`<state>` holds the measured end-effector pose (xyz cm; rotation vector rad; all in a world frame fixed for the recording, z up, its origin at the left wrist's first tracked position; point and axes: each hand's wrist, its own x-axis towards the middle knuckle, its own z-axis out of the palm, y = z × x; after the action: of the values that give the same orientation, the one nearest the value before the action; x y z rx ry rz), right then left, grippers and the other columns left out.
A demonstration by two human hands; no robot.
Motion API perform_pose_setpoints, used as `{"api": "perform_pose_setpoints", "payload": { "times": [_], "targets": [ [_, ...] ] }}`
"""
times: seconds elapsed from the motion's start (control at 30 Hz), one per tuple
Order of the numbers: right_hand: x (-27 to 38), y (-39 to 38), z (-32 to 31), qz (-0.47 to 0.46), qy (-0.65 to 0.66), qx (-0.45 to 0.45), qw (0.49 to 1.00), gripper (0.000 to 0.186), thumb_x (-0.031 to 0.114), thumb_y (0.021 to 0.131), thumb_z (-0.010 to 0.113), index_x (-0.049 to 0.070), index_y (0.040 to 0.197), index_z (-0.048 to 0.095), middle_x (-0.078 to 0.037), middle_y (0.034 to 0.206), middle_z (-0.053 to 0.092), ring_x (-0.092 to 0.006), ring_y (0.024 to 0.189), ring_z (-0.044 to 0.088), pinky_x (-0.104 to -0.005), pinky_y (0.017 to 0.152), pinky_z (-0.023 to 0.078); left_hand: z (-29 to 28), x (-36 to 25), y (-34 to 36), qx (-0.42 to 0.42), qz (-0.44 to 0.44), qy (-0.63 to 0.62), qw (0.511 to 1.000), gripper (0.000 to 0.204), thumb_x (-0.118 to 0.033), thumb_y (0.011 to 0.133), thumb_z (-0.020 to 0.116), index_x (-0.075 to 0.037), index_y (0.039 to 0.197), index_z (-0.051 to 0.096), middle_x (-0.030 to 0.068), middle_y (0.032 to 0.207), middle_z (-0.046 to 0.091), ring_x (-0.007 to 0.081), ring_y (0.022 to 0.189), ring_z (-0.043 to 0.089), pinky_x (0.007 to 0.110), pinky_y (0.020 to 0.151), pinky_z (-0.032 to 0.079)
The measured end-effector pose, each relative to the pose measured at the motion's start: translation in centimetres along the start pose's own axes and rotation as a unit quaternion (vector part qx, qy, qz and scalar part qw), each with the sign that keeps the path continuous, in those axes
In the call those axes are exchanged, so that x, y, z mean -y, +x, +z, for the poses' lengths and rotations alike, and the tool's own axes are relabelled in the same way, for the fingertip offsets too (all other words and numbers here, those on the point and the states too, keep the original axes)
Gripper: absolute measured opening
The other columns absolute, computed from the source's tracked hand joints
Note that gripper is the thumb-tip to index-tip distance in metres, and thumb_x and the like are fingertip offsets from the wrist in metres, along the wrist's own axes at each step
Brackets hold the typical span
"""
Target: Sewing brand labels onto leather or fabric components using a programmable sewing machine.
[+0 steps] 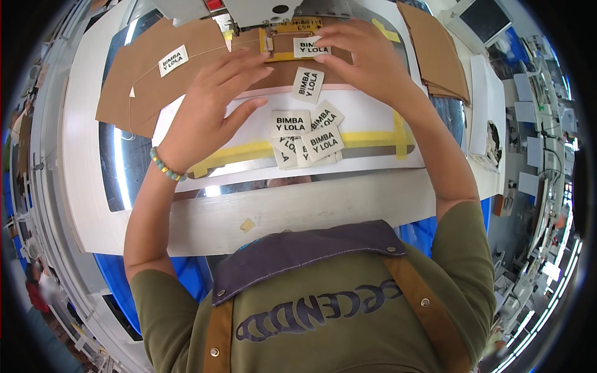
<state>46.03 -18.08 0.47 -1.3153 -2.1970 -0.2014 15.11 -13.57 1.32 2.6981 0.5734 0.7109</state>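
Note:
My right hand (374,65) curves over the right end of a white label (303,47) with dark lettering, its thumb and fingers at the label's edges. That label lies within a yellow-edged frame (291,56) on a brown panel (281,74), under the sewing machine head (273,9). My left hand (217,99) rests open on the brown panel, fingers stretched toward the frame's left side and thumb apart. One loose label (308,84) sits just below the frame. Closer to me is an overlapping pile of similar labels (290,124). Fingertips of my right hand partly hide the held label.
To the left, brown panels (146,74) carry another label (173,60) and a loose thread. A stack of brown panels (438,56) stands at the right, beside a white box-like device (479,22). Yellow tape (367,139) crosses the white sheet (249,133).

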Motion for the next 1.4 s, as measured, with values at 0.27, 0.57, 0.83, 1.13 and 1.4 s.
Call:
{"api": "perform_pose_setpoints", "payload": {
  "times": [0.27, 0.57, 0.83, 1.13, 1.4],
  "targets": [
    [-1.2, 2.3, 2.8, 0.023, 0.020, 0.066, 0.997, 0.027, 0.028, 0.092, 0.078, 0.007, 0.108, 0.081, -0.005, 0.124, 0.076, -0.0306, 0.120, 0.065, -0.0431, 0.107, 0.048, 3.3, 0.9, 1.5, 0.042, 0.031, 0.001, 0.999, 0.048, -0.011, 0.091, 0.075, -0.005, 0.138, 0.066, 0.0115, 0.150, 0.061, 0.0373, 0.142, 0.051, 0.049, 0.118, 0.042],
    [-1.9, 2.4, 5.1, -0.009, 0.006, 0.041, 0.999, 0.026, 0.027, 0.092, 0.076, 0.009, 0.110, 0.081, -0.006, 0.128, 0.074, -0.0301, 0.122, 0.064, -0.0477, 0.116, 0.042, 5.4, -2.1, 0.6, 0.123, 0.109, -0.028, 0.986, 0.043, -0.015, 0.096, 0.070, -0.003, 0.137, 0.065, 0.0075, 0.153, 0.058, 0.0373, 0.147, 0.046, 0.053, 0.123, 0.036],
    [-1.4, 1.2, 2.3, -0.025, 0.000, 0.077, 0.997, 0.033, 0.027, 0.098, 0.072, 0.008, 0.124, 0.076, -0.006, 0.144, 0.066, -0.0310, 0.135, 0.057, -0.0488, 0.119, 0.039, 4.3, 1.0, 2.0, 0.036, 0.033, 0.007, 0.999, 0.045, -0.014, 0.098, 0.068, -0.003, 0.141, 0.062, 0.0111, 0.154, 0.056, 0.0389, 0.148, 0.044, 0.052, 0.122, 0.038],
    [-1.9, -0.7, 2.8, -0.031, -0.041, 0.122, 0.991, 0.044, 0.043, 0.107, 0.056, 0.008, 0.127, 0.073, -0.003, 0.148, 0.063, -0.0257, 0.144, 0.049, -0.0537, 0.123, 0.034, 4.9, 4.1, 2.9, 0.042, 0.003, 0.125, 0.991, 0.048, -0.023, 0.100, 0.069, -0.003, 0.143, 0.061, 0.0089, 0.156, 0.056, 0.0348, 0.149, 0.042, 0.048, 0.122, 0.037],
    [-0.9, 1.8, 3.9, -0.080, -0.057, 0.108, 0.989, 0.031, 0.007, 0.092, 0.067, 0.004, 0.121, 0.074, -0.006, 0.137, 0.068, -0.0272, 0.133, 0.058, -0.0454, 0.111, 0.049, 4.8, 4.6, 3.6, 0.019, 0.003, 0.034, 0.999, 0.041, -0.022, 0.099, 0.070, -0.001, 0.134, 0.066, 0.0141, 0.138, 0.063, 0.0360, 0.139, 0.049, 0.047, 0.116, 0.043]
  ]
}}
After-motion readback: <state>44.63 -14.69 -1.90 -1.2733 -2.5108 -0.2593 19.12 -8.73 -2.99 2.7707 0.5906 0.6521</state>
